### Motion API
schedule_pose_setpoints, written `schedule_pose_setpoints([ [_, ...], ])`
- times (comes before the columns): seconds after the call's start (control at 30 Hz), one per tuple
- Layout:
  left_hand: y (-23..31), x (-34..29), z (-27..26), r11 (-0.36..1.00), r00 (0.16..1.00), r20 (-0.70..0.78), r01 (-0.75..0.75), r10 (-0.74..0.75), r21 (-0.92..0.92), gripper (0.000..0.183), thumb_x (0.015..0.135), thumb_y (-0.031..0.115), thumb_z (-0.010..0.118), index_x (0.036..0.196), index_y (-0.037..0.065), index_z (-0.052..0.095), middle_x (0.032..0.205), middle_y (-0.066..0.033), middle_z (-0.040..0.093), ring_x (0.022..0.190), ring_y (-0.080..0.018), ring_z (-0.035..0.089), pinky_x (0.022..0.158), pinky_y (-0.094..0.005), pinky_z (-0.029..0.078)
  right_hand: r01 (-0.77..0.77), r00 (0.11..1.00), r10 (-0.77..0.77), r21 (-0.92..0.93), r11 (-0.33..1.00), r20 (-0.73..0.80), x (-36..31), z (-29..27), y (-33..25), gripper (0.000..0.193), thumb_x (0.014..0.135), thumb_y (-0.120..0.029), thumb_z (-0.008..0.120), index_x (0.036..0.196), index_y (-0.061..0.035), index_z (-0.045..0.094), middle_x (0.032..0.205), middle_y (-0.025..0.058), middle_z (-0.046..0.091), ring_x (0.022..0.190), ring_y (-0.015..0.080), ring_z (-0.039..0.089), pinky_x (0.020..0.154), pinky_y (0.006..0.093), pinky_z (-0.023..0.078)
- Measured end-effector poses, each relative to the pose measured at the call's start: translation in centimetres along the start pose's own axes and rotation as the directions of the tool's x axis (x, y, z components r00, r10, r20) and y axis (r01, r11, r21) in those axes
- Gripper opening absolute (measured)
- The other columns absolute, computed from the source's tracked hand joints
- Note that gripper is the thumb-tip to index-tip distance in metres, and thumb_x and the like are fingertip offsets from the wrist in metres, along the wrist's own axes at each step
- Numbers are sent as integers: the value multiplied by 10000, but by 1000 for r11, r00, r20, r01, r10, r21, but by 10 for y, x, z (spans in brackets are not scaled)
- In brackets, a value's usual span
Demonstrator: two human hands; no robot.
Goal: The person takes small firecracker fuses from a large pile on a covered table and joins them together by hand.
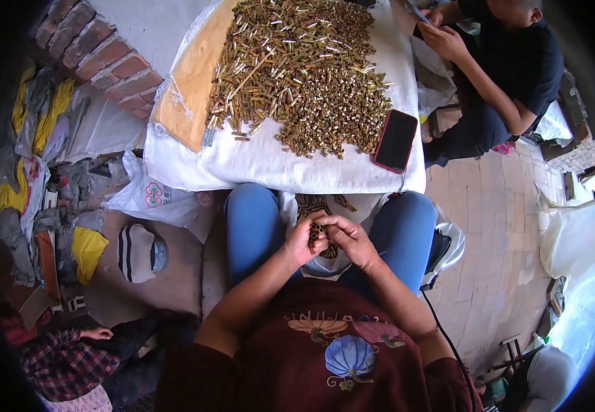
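Observation:
Over my lap, my left hand (300,245) is curled round several small brass-coloured metal tubes (317,232), their round ends showing. My right hand (354,242) meets it from the right, fingertips bent down onto the same tubes; whether it pinches one is hidden. Beneath both hands, more brass-coloured tubes (311,204) lie in a white plastic bag (366,205) between my knees. In front of me, a wide heap of brass-coloured metal pieces (277,48) covers much of a white-draped table (270,168). Shorter pieces (339,113) are piled at its near right.
A dark phone (396,141) lies at the table's right corner. A thin stick (248,77) rests on the heap beside a wooden board (186,103). At the right, another person (510,75) sits holding a phone. A white bag (163,202) stands left of my knees.

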State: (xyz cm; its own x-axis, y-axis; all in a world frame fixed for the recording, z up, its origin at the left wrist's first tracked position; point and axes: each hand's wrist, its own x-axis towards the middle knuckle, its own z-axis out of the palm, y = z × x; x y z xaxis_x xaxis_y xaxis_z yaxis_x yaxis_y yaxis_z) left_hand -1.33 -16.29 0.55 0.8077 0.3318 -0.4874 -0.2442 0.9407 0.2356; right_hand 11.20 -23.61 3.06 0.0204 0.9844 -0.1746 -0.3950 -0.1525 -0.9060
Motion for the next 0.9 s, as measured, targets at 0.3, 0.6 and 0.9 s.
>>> schedule_pose_setpoints([
  [0.3,0,6,16,899,994,45,-69,98,-432,209,857,250,445,791,73,535,755,-68,544,625,-170,539,495,-246,445,26,973,62,371,928,-221,-5,-9,-10,162,876,-210,449,883,-61,510,559,-51,344,444,41,249,412,184,204],
  [0.6,-2,13,11,874,940,66,-283,334,-395,210,857,228,431,764,52,500,768,-81,542,722,-215,545,683,-323,470,88,953,-193,-394,915,-235,-3,2,16,242,830,-235,545,834,-12,450,587,25,500,526,169,505,527,284,429],
  [0.9,3,11,15,876,916,82,-345,393,-338,240,845,247,426,689,65,451,794,-91,523,809,-216,528,847,-371,394,-50,971,-150,-772,634,-186,-1,30,-17,323,788,-207,578,955,5,399,743,196,594,703,356,582,598,384,455],
])
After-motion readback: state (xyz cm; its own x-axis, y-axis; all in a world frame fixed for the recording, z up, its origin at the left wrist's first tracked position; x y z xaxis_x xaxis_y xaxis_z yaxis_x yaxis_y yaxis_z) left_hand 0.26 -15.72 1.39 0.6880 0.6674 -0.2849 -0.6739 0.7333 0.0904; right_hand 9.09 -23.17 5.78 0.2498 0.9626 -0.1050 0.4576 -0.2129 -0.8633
